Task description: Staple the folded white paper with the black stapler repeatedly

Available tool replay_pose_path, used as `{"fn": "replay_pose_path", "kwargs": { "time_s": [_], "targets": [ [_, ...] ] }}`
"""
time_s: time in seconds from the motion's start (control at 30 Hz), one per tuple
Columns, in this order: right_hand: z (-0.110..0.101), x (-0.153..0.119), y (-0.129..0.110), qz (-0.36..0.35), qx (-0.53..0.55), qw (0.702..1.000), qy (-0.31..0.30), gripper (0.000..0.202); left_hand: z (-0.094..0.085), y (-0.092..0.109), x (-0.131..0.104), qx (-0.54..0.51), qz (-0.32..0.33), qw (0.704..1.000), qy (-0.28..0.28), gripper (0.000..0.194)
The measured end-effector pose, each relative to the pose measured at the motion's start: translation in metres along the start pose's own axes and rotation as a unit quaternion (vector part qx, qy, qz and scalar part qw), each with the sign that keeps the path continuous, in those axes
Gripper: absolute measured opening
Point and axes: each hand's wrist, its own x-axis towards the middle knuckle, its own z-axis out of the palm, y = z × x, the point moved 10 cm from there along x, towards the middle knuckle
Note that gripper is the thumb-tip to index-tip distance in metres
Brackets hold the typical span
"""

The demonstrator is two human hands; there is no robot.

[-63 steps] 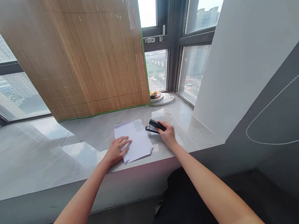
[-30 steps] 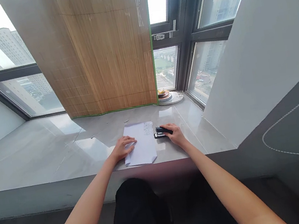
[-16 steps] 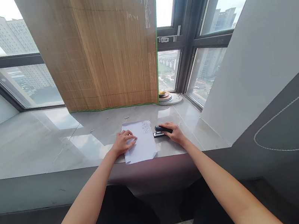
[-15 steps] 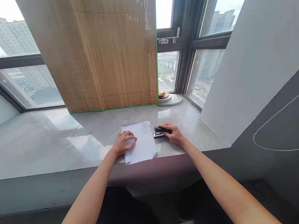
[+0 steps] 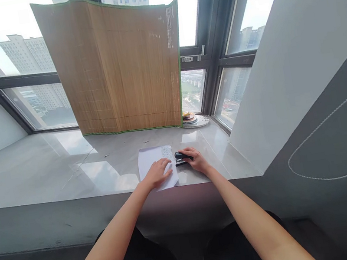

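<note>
Stapler (image 5: 183, 158) in right hand (image 5: 195, 160), left hand (image 5: 159, 172) on paper (image 5: 145, 162), stacked plates (image 5: 196, 120).

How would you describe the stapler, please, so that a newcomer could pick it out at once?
From the tall bamboo mat at the window, look down the pale windowsill to the white paper. At its right edge, held in the right hand, is the stapler: black and two-armed, unlike the flat white paper.

The mat (image 5: 124, 67) stands on the sill (image 5: 50, 167), windows (image 5: 195, 87) behind it, plates (image 5: 192, 120) stacked by its right edge, a cord (image 5: 305, 140) farther right.
</note>
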Motion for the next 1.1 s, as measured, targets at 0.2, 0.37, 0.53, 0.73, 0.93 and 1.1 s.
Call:
{"fn": "replay_pose_path", "kwargs": {
  "time_s": [0.2,0.37,0.53,0.73,0.93,1.1],
  "targets": [
    [0.007,-0.002,0.001,0.001,-0.109,0.994,-0.013,0.057,0.024,0.009,-0.006,0.004,0.005,1.000,-0.027,0.050],
    [0.014,-0.001,0.000,0.013,-0.174,0.984,-0.023,0.058,0.026,0.010,-0.007,0.014,0.005,0.998,-0.054,0.056],
    [0.000,-0.005,0.007,0.055,-0.214,0.975,0.039,0.060,0.029,0.017,-0.005,0.020,0.001,0.997,-0.070,0.056],
    [-0.009,0.020,-0.014,0.109,-0.143,0.967,0.182,0.061,-0.025,-0.005,0.000,0.021,-0.005,0.996,0.083,0.031],
    [0.101,0.087,-0.077,0.094,-0.135,0.986,0.014,0.058,-0.062,-0.102,-0.050,0.011,-0.087,0.993,0.083,0.028],
    [0.162,0.086,-0.095,0.097,-0.155,0.981,-0.056,0.054,-0.055,-0.139,-0.075,0.023,-0.182,0.980,0.075,0.023]
  ]
}}
